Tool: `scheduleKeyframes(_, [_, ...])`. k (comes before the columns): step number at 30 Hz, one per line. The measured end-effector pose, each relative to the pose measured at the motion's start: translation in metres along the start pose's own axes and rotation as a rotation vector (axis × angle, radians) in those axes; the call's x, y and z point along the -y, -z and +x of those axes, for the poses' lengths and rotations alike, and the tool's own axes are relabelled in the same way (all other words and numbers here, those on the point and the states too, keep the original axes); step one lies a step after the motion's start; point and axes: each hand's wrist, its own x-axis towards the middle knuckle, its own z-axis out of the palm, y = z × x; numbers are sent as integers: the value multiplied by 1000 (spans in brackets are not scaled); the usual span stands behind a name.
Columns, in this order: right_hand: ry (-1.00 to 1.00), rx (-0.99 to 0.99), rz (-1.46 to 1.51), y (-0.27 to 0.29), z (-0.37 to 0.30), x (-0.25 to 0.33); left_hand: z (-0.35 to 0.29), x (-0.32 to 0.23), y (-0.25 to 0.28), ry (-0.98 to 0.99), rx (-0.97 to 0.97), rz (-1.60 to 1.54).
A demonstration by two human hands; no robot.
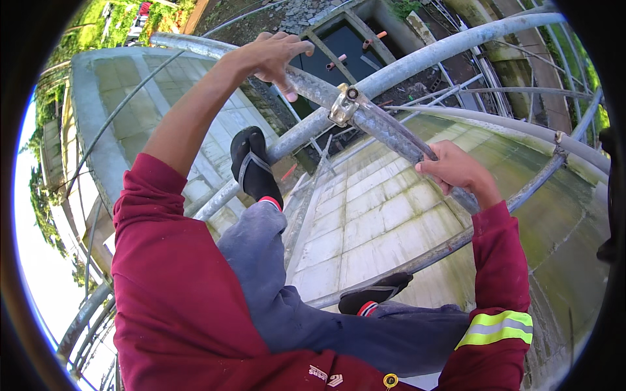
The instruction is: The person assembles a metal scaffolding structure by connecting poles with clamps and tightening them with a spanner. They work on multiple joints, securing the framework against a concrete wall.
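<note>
Scaffold pipe (pixel 391 133) — a grey metal tube — runs slanting from the upper middle of the view down to the right, and both hands are on it. It crosses a second, longer pipe (pixel 450 45), and a metal clamp (pixel 343 104) joins the two at the crossing point.

The left hand (pixel 274 55) lies over the upper end of the slanted pipe, above the clamp. Its fingers (pixel 290 47) curl over the top of the tube and the thumb points down on the near side, so the pipe passes under the palm; the grip looks loose, not fully clenched. The right hand (pixel 456 171) holds the lower part of the same pipe, below the clamp. Here the fingers (pixel 430 166) are wrapped around the tube and closed on it, and the pipe comes out on both sides of the fist.

The clamp sits between the two hands, nearer to the left one. One foot in a black sandal (pixel 254 166) rests on the long pipe, and the other sandal (pixel 378 293) stands on a lower pipe (pixel 430 254). Far below there is a tiled roof (pixel 365 215).
</note>
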Motion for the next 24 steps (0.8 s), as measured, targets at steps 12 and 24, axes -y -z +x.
scheduleKeyframes(12, [-159,-445,1505,-284,95,93,-11,80,-68,51,-276,95])
scheduleKeyframes(24, [115,-448,-282,-60,10,17,-14,77,-59,96,-197,63])
